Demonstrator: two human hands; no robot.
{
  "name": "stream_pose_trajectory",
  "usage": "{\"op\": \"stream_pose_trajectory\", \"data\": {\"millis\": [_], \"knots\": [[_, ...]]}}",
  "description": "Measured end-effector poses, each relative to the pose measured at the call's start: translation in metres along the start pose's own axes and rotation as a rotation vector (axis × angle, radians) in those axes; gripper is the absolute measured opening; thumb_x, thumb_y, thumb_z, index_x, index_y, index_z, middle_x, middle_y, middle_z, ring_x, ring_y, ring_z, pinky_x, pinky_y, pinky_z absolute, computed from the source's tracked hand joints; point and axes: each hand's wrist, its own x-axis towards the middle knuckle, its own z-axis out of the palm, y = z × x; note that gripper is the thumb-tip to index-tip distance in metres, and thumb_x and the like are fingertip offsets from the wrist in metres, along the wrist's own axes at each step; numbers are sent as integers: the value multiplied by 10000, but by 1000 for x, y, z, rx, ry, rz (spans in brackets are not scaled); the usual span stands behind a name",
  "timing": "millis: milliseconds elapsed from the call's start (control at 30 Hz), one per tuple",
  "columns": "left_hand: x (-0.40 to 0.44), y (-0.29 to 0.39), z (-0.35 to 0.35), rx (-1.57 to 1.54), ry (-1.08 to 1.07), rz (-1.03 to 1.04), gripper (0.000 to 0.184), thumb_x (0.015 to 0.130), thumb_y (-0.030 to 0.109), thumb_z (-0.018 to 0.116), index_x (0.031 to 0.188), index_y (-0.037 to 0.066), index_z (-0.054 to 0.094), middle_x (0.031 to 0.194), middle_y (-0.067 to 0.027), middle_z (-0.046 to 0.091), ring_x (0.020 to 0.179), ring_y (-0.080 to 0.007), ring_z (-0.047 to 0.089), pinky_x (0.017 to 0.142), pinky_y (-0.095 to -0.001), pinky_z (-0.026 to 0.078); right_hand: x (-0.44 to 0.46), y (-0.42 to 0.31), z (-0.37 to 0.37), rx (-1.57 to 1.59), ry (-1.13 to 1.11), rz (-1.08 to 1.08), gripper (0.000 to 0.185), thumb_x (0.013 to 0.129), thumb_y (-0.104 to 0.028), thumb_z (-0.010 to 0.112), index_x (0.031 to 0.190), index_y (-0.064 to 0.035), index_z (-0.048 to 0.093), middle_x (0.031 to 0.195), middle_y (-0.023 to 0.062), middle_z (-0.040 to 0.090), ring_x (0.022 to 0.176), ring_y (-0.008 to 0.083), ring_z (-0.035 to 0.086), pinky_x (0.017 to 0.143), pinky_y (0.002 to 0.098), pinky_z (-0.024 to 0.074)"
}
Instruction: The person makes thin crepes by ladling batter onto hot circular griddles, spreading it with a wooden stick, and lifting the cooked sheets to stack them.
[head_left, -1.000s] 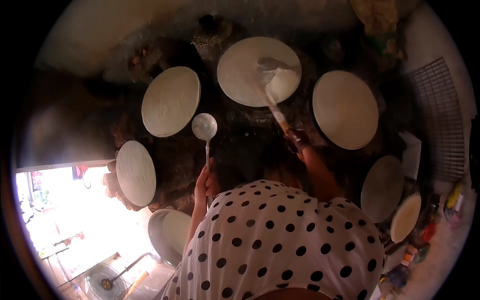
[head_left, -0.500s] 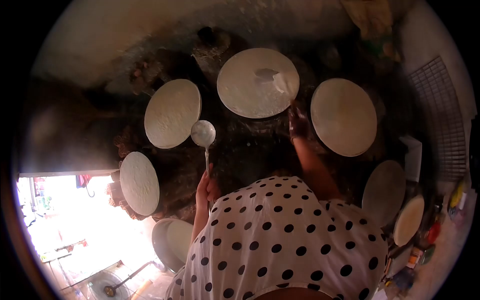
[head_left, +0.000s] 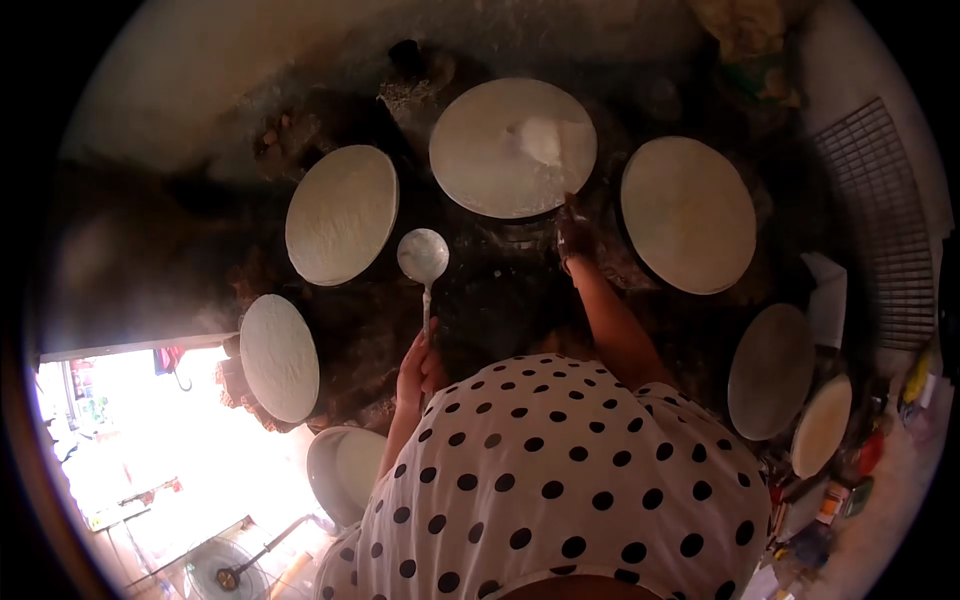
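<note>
My left hand (head_left: 420,368) is closed round the handle of a metal ladle (head_left: 423,256), whose whitish bowl points up and away from me. My right hand (head_left: 574,236), dark as if gloved, is closed on the handle of a spreading tool (head_left: 543,142) at the near right edge of the top round griddle (head_left: 470,150). Pale batter coats that griddle, and the tool's blurred white end lies over its right half. Round griddles with pale layers stand at the left (head_left: 342,215) and right (head_left: 688,215) of it.
Another coated griddle (head_left: 279,358) is at the lower left, above a bowl of white batter (head_left: 350,470). At the right are a dark griddle (head_left: 770,372), a pale round (head_left: 822,427) and a wire rack (head_left: 875,225). A fan (head_left: 225,572) stands at the bottom left.
My right hand and the tool have moved over the top griddle, and the darker patch there has shrunk. The ladle in my left hand has shifted slightly right.
</note>
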Motion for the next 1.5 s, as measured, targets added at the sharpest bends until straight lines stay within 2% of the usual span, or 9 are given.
{"op": "stream_pose_trajectory", "data": {"millis": [333, 633, 767, 900, 1067, 1133, 1233, 1333, 1500], "knots": [[5, 0, -14, 41, 10, -56, 357, 993, 207, 393, 1339, 139, 445, 553, 37, 306, 369, -70, 289, 349, -209, 275, 56, 26, 5, 277, -222, -256, 418, 891, -348, 549, 1169, -48, 637, 857, 152, 676, 703, 153, 600, 678, 307, 462], [110, 33, 30, 610, 167, -167, 333, 975, 262, 430, 1257, 105, 509, 564, 22, 382, 400, -101, 356, 379, -254, 324, 57, 44, -44, 294, -417, -396, 356, 924, -199, 499, 1253, -83, 567, 1141, 150, 633, 979, 316, 622, 795, 358, 480], [188, 41, 59, 876, 138, 37, 301, 957, 281, 471, 1194, 103, 522, 567, 16, 406, 423, -102, 384, 392, -262, 321, 0, 63, -90, -481, -346, -603, 380, 950, -252, 445, 1316, -166, 505, 1196, 139, 598, 999, 327, 601, 822, 402, 490], [232, 16, 92, 840, 241, 137, 227, 939, 248, 491, 1056, 67, 563, 598, 4, 447, 458, -106, 421, 418, -258, 339, -18, 98, -11, -327, 228, -402, 452, 920, -447, 435, 1202, -135, 599, 1050, 210, 633, 953, 390, 603, 835, 466, 471], [232, 6, 110, 696, 295, 118, 213, 956, 217, 471, 1060, 49, 549, 613, 22, 446, 472, -79, 426, 433, -230, 344, -56, -1, 3, -347, -247, -342, 470, 939, -423, 398, 1200, -80, 586, 968, 192, 616, 898, 355, 567, 782, 454, 446], [222, 34, 87, -262, -128, -156, 240, 962, 168, 407, 1144, 71, 529, 586, 40, 379, 414, -72, 368, 400, -251, 331, -30, 13, -6, -166, -275, -396, 383, 951, -302, 434, 1211, -66, 588, 908, 102, 602, 813, 231, 538, 712, 357, 429], [135, 49, 106, -33, -234, -53, 310, 978, 163, 391, 1271, 100, 473, 580, 57, 319, 397, -40, 324, 386, -231, 315, 11, 26, -22, 1051, -459, -112, 288, 969, -121, 488, 1228, -46, 590, 817, -34, 582, 687, 46, 494, 609, 211, 403], [112, 49, 121, 266, -50, 166, 303, 990, 195, 395, 1273, 117, 468, 577, 58, 319, 382, -43, 311, 372, -207, 300, 21, 21, -6, -320, -86, -535, 503, 939, -418, 454, 1276, -57, 549, 1000, 85, 670, 818, 206, 630, 710, 350, 489], [100, 36, 92, 113, 20, 20, 349, 1010, 194, 369, 1331, 63, 401, 584, 59, 337, 376, -34, 324, 341, -195, 311, 26, -2, -26, -443, -242, -658, 327, 881, -297, 477, 1126, -153, 639, 1077, 147, 642, 987, 320, 613, 852, 407, 483]]}}
